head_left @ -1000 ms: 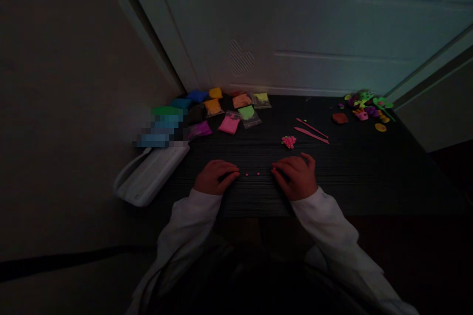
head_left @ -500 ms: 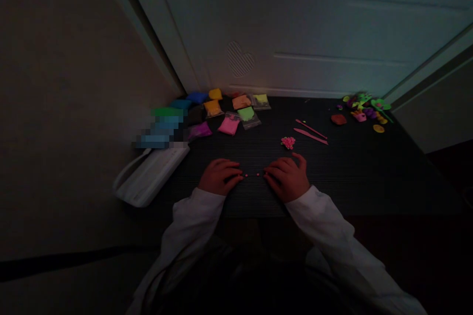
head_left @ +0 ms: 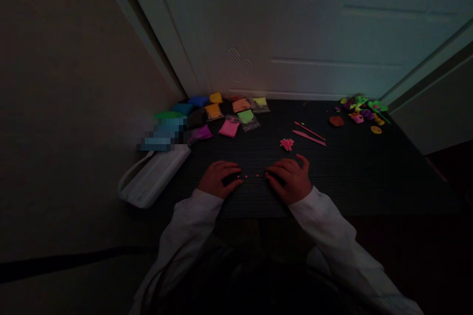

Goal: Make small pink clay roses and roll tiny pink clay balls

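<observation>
The scene is dim. My left hand [head_left: 219,179] rests palm down on the dark table [head_left: 369,172], fingers curled loosely toward the middle. My right hand [head_left: 290,178] lies opposite it, fingers also bent inward. Between the two sets of fingertips lie tiny pink clay balls [head_left: 251,175] in a short row. The right fingertips touch the row's right end. A small cluster of pink clay bits [head_left: 287,144] sits just beyond the right hand. Whether either hand pinches anything is not clear.
Several small bags of coloured clay [head_left: 229,114] lie at the back left. Two pink modelling sticks [head_left: 309,134] lie right of centre. Clay shapes [head_left: 360,110] crowd the back right corner. A white case [head_left: 155,174] hangs over the table's left edge. A white door stands behind.
My right hand has slid left toward the pink balls and now touches the row's end. The left hand has shifted only slightly.
</observation>
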Available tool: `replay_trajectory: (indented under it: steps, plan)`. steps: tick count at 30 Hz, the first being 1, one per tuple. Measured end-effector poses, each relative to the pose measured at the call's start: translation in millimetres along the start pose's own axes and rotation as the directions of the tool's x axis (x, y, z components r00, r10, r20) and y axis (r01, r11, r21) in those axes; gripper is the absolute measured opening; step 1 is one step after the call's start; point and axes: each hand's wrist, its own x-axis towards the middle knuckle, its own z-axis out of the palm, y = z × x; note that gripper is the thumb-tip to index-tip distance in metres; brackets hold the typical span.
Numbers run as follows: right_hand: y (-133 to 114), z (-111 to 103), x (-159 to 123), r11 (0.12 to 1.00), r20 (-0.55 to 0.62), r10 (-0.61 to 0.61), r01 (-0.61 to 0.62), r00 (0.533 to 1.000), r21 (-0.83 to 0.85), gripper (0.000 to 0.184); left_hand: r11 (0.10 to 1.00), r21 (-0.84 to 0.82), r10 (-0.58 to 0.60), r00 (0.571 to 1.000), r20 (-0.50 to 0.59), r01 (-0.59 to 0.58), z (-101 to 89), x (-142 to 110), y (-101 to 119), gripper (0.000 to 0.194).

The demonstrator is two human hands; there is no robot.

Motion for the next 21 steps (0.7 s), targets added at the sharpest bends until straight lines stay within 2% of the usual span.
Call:
replay_trajectory:
  steps: [5,7,10,16,21]
  plan:
    - [30.3,-16.1,-20.1,0.992,-0.105,0.124,-0.125,0.987,-0.001,0.022,0.998,-0.031,-0.048,0.999,-0.021,0.048,-3.1,-2.0,3.0,0.023]
    - [41.7,-21.7,-29.1,0.987,-0.113,0.158,-0.159,0.981,-0.001,0.021,0.997,-0.045,-0.064,0.997,-0.030,0.063,-2.8,-2.6,2.7,0.022]
    - [49.5,-24.3,-37.8,0.987,-0.066,0.158,-0.158,0.985,0.010,0.022,0.995,-0.061,-0.085,0.995,-0.044,0.082,-1.0,-3.2,1.4,0.022]
    - [56.4,-14.8,-40.3,0.993,0.086,0.099,-0.104,0.991,0.060,0.023,0.991,-0.068,-0.122,0.991,-0.055,0.118,0.2,-4.6,1.7,0.022]
    - [56.2,-17.6,-38.7,0.986,0.110,0.120,-0.132,0.987,0.106,0.021,0.987,-0.067,-0.148,0.986,-0.072,0.143,-0.8,-4.7,3.3,0.022]
